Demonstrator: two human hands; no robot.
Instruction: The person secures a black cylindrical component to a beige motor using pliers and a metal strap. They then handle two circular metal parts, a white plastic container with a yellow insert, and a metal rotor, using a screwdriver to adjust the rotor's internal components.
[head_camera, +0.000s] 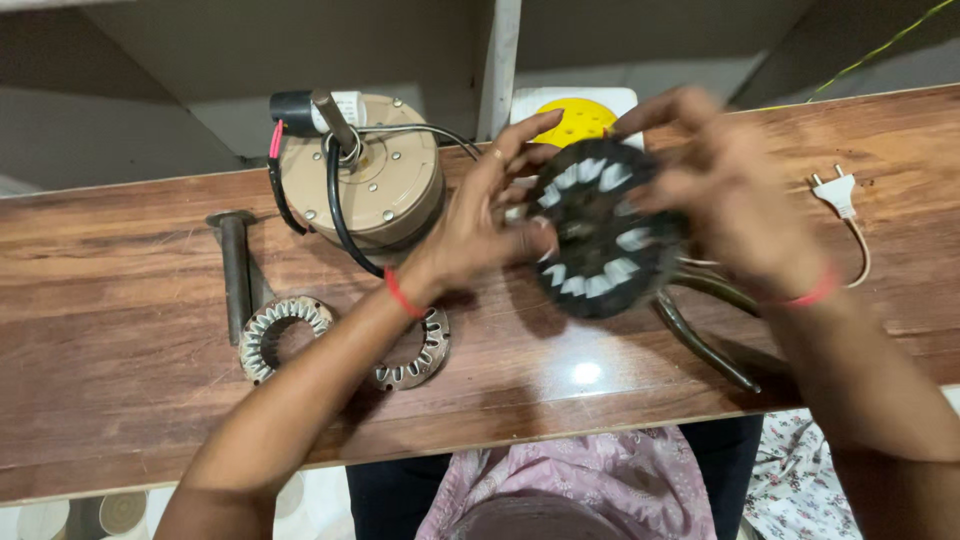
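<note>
Single head view, looking steeply down from above onto wooden bench, close over both hands; wearer's lap at bottom edge.

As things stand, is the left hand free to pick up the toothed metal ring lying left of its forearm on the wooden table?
Probably not yet: the left hand is gripping the dark round slotted core. The toothed metal ring itself lies uncovered.

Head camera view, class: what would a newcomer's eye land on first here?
First, the dark round stator with pale slot liners, held above the wooden bench between the left hand and right hand. Next, the beige motor housing at the bench's far edge, then two toothed metal rings lower left.
</note>
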